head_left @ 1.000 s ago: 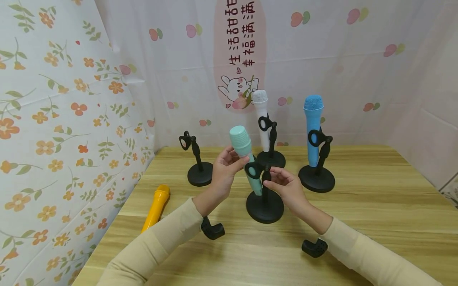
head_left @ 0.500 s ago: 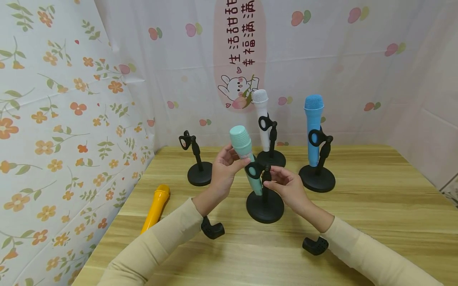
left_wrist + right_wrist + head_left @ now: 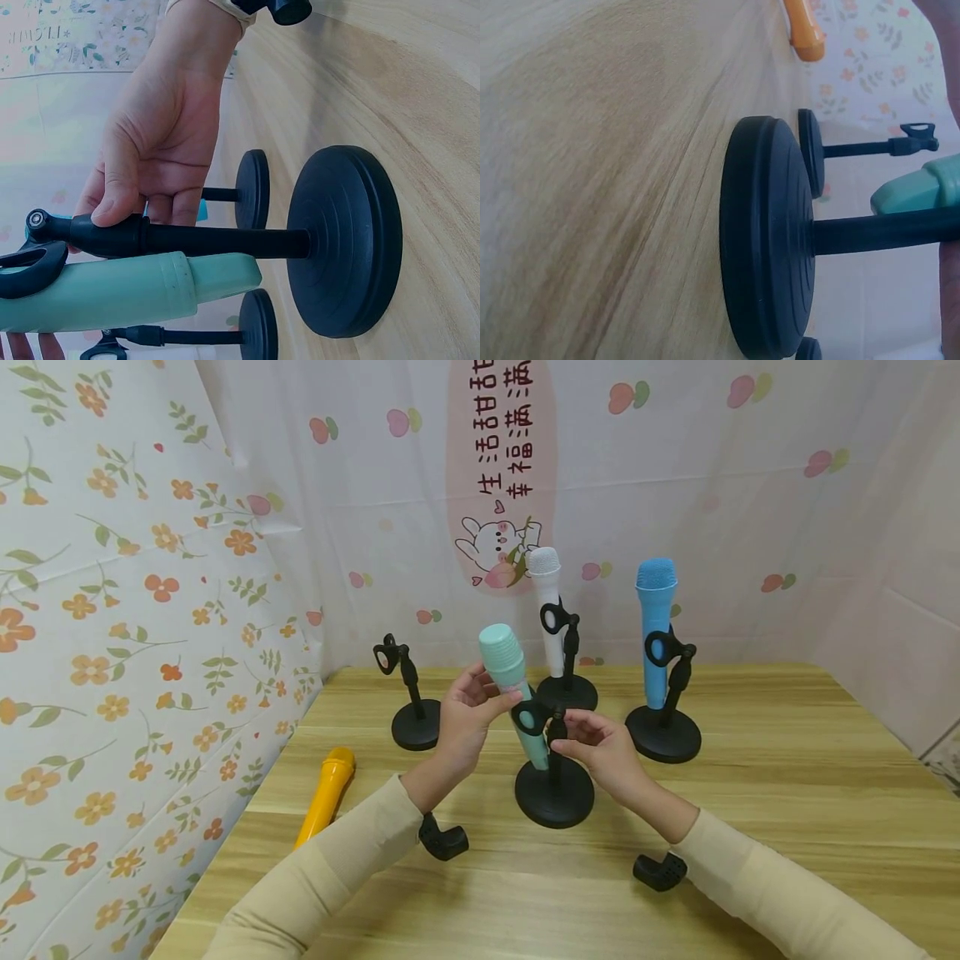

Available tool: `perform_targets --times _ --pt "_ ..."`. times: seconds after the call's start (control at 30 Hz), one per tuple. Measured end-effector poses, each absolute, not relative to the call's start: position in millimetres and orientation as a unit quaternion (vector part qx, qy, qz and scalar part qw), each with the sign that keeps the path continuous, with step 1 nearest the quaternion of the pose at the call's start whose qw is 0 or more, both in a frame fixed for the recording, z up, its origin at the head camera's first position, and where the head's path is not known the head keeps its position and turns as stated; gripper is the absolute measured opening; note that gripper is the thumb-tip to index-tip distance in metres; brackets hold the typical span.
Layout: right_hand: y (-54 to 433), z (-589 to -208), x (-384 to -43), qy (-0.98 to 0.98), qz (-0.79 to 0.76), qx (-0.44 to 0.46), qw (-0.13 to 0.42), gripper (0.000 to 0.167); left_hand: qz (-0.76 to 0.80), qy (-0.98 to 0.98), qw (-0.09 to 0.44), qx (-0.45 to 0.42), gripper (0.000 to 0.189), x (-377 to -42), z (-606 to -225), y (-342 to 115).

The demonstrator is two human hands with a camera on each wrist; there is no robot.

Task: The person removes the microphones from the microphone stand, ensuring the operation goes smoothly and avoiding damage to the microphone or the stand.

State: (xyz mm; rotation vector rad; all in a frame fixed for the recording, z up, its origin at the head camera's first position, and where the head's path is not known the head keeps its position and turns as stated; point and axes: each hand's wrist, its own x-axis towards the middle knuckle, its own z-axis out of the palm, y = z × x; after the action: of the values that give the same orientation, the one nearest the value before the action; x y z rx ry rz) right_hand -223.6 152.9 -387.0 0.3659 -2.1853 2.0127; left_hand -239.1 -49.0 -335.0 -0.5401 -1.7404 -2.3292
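In the head view, my left hand (image 3: 463, 720) grips a mint-green microphone (image 3: 502, 652) just below its ribbed head, thumb across the near side. The microphone leans left, its body passing through the black clip ring of a desk stand (image 3: 555, 800). My right hand (image 3: 604, 752) pinches that stand's upright just under the clip. In the left wrist view, the right thumb lies along the upright of the stand (image 3: 341, 240), and the tail of the microphone (image 3: 150, 289) hangs beside it. The right wrist view shows the stand's round base (image 3: 769, 240) flat on the table.
Behind are a white microphone (image 3: 550, 610) and a blue microphone (image 3: 656, 627), each in a black stand. A stand with a bare clip (image 3: 415, 722) is at the back left. A yellow microphone (image 3: 327, 793) lies left on the wooden table (image 3: 787, 760). Patterned cloth hangs behind.
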Motion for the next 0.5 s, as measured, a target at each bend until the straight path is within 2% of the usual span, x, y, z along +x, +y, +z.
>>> perform_targets --times 0.5 --pt "153.6 -388.8 -223.3 -0.731 0.665 0.132 0.078 0.037 -0.787 -0.583 0.088 -0.182 0.044 -241.0 -334.0 -50.3"
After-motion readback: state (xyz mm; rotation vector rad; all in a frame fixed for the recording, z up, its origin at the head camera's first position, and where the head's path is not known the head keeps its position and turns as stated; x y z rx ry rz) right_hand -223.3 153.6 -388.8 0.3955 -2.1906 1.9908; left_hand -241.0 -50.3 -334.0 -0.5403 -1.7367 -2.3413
